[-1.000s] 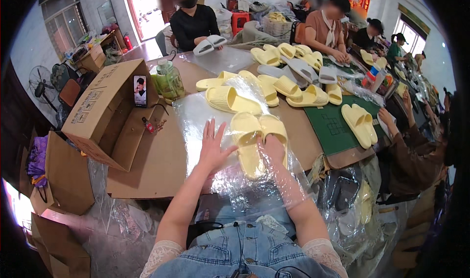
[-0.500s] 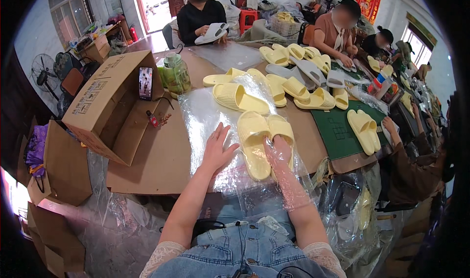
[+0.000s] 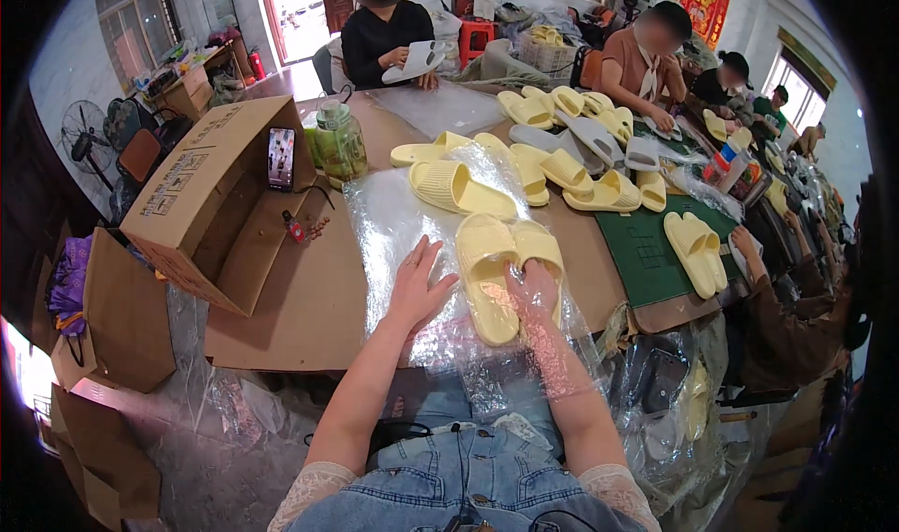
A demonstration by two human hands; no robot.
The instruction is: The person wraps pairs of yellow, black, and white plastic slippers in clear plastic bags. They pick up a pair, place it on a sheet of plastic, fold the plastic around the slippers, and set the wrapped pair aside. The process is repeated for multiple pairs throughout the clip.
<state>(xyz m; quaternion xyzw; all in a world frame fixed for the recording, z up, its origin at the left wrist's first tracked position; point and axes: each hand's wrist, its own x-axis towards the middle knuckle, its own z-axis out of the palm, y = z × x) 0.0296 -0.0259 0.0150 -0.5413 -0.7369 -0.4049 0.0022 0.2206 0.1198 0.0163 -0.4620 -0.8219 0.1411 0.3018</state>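
Slippers [image 3: 508,272] in clear bag [image 3: 412,223] — 2

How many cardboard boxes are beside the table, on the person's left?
3: one open box on the table's edge, one below it, one at the lower left. More may be hidden.

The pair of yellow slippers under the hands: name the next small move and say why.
Probably push the pair of yellow slippers deeper into the clear plastic bag. The right hand is inside the bag on the slippers, the left hand lies flat on the plastic beside them, and the slippers are near the bag's open end.
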